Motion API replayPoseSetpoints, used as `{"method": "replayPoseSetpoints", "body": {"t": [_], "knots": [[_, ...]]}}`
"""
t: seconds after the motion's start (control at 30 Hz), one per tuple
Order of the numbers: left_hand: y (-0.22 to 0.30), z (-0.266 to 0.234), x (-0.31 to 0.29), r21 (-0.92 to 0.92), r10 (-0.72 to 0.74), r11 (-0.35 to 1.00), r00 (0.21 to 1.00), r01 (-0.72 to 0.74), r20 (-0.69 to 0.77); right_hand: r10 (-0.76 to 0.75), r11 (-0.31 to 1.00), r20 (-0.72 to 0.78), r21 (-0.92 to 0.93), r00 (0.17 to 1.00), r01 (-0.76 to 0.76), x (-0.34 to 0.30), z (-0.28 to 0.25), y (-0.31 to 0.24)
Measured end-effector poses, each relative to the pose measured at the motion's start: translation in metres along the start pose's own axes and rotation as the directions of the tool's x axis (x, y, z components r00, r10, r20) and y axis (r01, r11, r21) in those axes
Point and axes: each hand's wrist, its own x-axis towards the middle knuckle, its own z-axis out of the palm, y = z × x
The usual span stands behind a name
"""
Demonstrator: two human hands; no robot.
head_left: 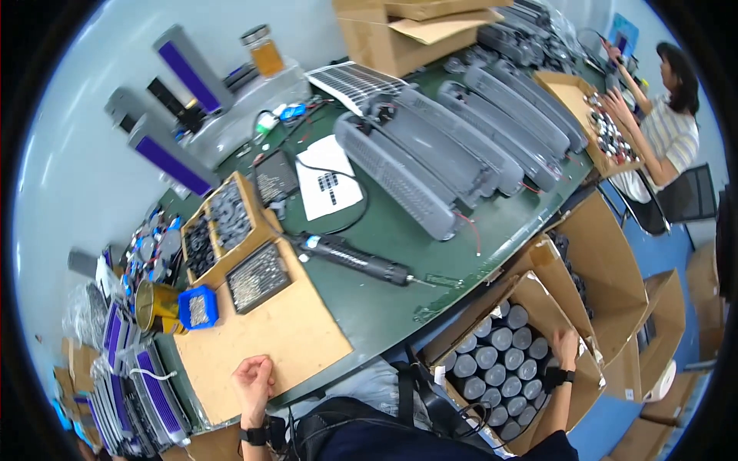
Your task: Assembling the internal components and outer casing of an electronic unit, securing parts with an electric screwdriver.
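My left hand [254, 379] hovers palm inward over the near edge of a tan board [307, 330], fingers loosely curled toward the thumb; nothing shows in it. At the right, my right hand [566, 347] reaches into an open carton [440, 349] of upright grey round-topped cylinders [514, 359]. It is beside the carton's right wall, next to the cylinders; its fingertips are too small and turned away to show a grip. On the table lies a black power screwdriver [357, 260], its bit pointing right. A dark tray of small screws [258, 278] rests on the board.
Long grey plastic housings [419, 146] line the table's far side. A divided wooden box [254, 201] of dark parts, a blue bin [197, 307] and a yellow container [157, 306] stand left. More cartons [607, 253] flank the right. A co-worker [669, 123] sits far right.
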Motion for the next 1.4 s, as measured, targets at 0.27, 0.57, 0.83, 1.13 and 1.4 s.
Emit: {"method": "replayPoseSetpoints", "body": {"t": [0.27, 0.57, 0.83, 1.13, 1.4], "knots": [[-0.019, -0.009, 0.021, -0.114, 0.144, 0.987, 0.923, -0.111, 0.356, -0.545, 0.458, -0.303, 0.674, 0.782, 0.580, 0.057, -0.167, -0.387], [-0.038, -0.158, -0.032, -0.038, 0.270, 0.960, 0.952, -0.278, -0.147, -0.753, 0.522, 0.127, 0.713, 0.646, 0.468, 0.158, -0.120, -0.461], [-0.083, -0.295, -0.062, -0.143, 0.123, 0.957, 0.795, -0.254, -0.594, -0.374, 0.145, -0.161, 0.962, 0.913, 0.229, 0.066, -0.133, -0.494], [-0.124, -0.425, -0.063, -0.054, 0.071, 0.984, 0.648, -0.171, -0.758, -0.701, 0.065, 0.181, 0.979, 0.689, -0.192, -0.192, -0.105, -0.588], [-0.147, -0.489, 0.000, 0.400, 0.156, 0.901, 0.732, 0.170, -0.663, -0.668, 0.141, 0.502, 0.810, 0.549, -0.569, -0.291, -0.080, -0.629]]}}
